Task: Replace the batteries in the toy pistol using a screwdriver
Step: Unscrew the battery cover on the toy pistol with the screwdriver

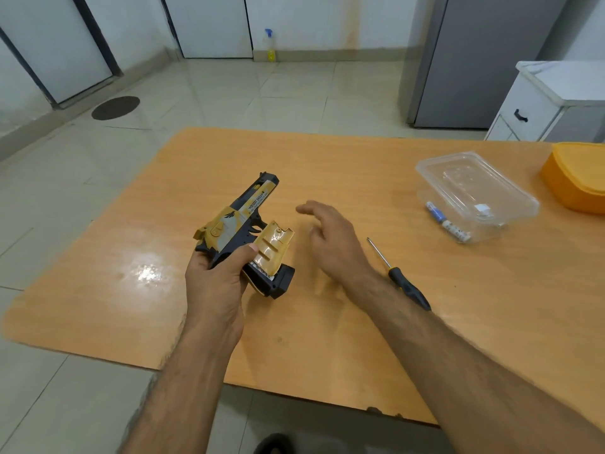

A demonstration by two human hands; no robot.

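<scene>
My left hand [214, 283] grips the yellow-and-black toy pistol [239, 217] by its handle, barrel pointing away from me. The yellow grip cover [273, 249] sits loose and askew over the handle, my thumb against it, with white showing in the gap beneath. My right hand [330, 237] hovers open just right of the pistol, fingers spread, holding nothing. The screwdriver [397, 275], black handle toward me, lies on the table right of my right wrist. Batteries [447, 222] rest inside the clear plastic container [476, 194] at the right.
The orange wooden table [327, 339] has its near edge just in front of me. A yellow lidded box [577, 175] sits at the far right edge. A grey fridge and a white drawer unit stand beyond the table; tiled floor lies to the left.
</scene>
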